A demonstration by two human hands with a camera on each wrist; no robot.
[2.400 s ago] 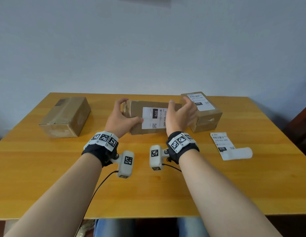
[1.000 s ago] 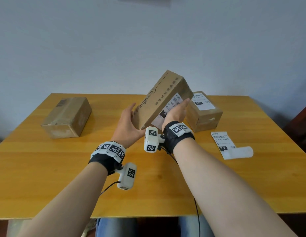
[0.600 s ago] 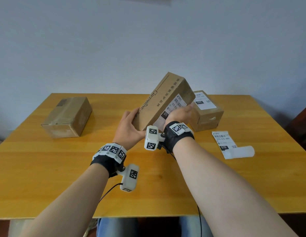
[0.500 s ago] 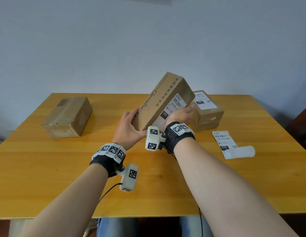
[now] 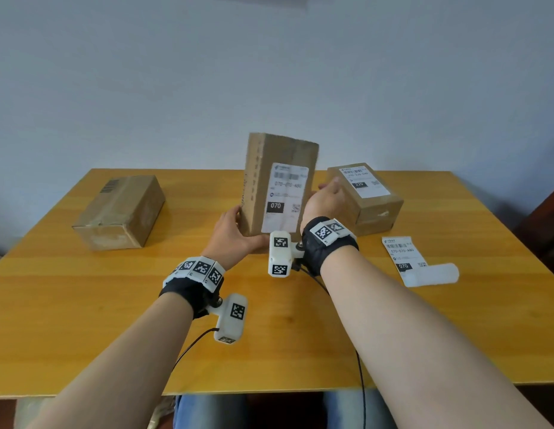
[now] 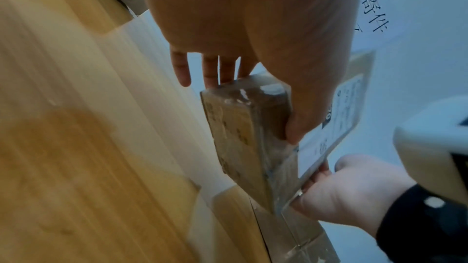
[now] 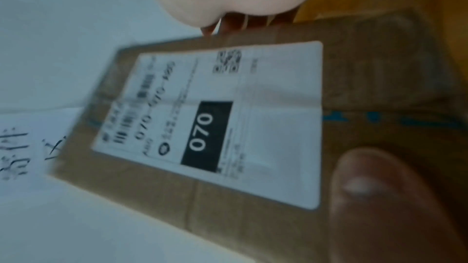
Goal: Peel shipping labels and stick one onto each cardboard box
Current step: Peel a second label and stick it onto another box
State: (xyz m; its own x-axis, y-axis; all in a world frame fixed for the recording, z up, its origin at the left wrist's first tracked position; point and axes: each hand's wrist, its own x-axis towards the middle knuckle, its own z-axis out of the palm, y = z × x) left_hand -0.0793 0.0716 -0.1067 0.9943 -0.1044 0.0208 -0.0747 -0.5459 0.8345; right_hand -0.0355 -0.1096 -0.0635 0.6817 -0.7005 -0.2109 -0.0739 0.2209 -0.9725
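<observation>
Both hands hold a long cardboard box on end over the middle of the table, its white "070" label facing me. My left hand grips the bottom left corner; in the left wrist view its thumb lies across the box's taped end. My right hand grips the right edge, thumb on the labelled face, fingers behind. A second box at the back right carries a "220" label. A third box at the left shows no shipping label.
A strip of labels with a curled roll end lies on the wooden table to the right. A pale wall stands behind the table. Dark furniture shows at the far right edge.
The long box has gone from lying flat on the table, through a tilt, to standing upright with its label towards me. Both hands stayed on it.
</observation>
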